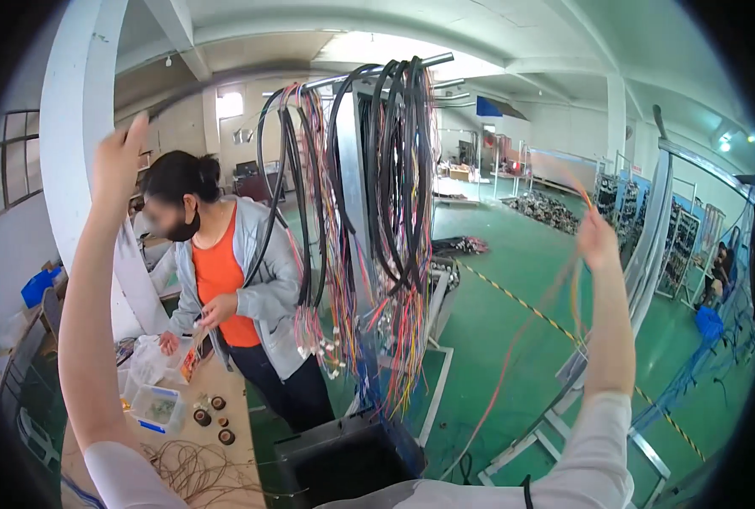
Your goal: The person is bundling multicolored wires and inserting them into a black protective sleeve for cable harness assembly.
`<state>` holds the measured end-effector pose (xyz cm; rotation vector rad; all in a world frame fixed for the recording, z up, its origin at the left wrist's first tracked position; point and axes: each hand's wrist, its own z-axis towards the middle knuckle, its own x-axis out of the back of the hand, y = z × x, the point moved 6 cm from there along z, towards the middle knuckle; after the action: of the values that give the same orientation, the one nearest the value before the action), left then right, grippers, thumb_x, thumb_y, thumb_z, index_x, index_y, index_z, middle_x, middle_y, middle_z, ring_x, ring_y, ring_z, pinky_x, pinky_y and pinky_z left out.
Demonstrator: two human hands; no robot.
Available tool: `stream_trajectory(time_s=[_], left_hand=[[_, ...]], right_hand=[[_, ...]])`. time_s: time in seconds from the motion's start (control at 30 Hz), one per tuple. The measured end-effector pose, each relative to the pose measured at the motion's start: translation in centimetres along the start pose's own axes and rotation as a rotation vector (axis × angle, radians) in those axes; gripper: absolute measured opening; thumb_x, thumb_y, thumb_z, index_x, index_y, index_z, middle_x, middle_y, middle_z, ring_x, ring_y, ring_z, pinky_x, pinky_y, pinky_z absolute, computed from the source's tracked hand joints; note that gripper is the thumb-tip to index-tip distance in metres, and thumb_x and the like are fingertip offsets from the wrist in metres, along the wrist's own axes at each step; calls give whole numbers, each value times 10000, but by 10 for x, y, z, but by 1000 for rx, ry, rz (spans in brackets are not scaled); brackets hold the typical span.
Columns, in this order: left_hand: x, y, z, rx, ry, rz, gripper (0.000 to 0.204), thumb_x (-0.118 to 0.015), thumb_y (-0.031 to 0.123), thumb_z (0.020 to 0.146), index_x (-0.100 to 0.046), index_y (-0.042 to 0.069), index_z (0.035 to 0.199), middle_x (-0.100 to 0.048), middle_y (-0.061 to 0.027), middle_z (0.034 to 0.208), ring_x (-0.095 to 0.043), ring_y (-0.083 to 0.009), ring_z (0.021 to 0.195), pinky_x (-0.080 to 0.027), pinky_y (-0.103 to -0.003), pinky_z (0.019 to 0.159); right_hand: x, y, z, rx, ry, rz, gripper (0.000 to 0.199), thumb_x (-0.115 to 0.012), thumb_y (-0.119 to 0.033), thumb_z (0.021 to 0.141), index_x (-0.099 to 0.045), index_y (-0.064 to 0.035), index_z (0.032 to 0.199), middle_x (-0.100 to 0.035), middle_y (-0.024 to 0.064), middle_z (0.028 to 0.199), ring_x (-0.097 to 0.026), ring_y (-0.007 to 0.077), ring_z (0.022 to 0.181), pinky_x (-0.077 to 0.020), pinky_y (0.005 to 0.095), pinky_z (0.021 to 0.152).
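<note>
Both my arms are raised wide apart. My left hand (121,165), high at the left in front of a white pillar, is closed on the end of a black cable sleeve (216,81), which is smeared by motion and arcs toward the rack. At the right, my right hand (598,240) is closed around a few thin coloured wires (577,284). Their orange ends stick out above the fist and long strands trail down below it. Between my arms, black-sleeved wire harnesses (394,161) hang over a metal rack bar (428,63), with coloured wires and white connectors below.
A co-worker in a grey jacket (267,254) stands at the left by a table (216,382). On it are a clear plastic box (158,407), tape rolls (202,416) and tangled brown wires (199,467). A black bin (343,462) stands below the rack; metal frames (555,424) stand at right.
</note>
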<state>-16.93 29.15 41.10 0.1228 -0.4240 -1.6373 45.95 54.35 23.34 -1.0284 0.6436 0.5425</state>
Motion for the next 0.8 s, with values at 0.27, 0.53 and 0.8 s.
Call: stream_trajectory(time_s=[0.27, 0.53, 0.8], left_hand=[[-30, 73, 21, -36, 133, -93, 466, -427, 410, 804, -525, -34, 703, -503, -111, 589, -471, -199, 583, -369, -319, 572], [-49, -3, -162, 30, -141, 79, 62, -408, 58, 737, -434, 27, 690, -448, -108, 595, -470, -244, 521, -365, -336, 476], [-148, 16, -266, 276, -457, -201, 284, -406, 230, 841, -461, -42, 781, -492, -207, 624, -512, -302, 585, -390, -359, 537]], right_hand=[[-186, 59, 131, -2, -243, -120, 121, -527, -152, 771, -482, -42, 750, -315, -46, 475, -275, 79, 353, -224, 231, 310], [-169, 167, 37, 549, -493, -1433, 196, -412, -175, 814, -470, 13, 806, -485, 62, 544, -504, 170, 497, -386, 321, 469], [-170, 235, 45, -98, -657, -820, 136, -413, -117, 814, -474, 4, 822, -547, 107, 614, -543, 200, 560, -429, 330, 533]])
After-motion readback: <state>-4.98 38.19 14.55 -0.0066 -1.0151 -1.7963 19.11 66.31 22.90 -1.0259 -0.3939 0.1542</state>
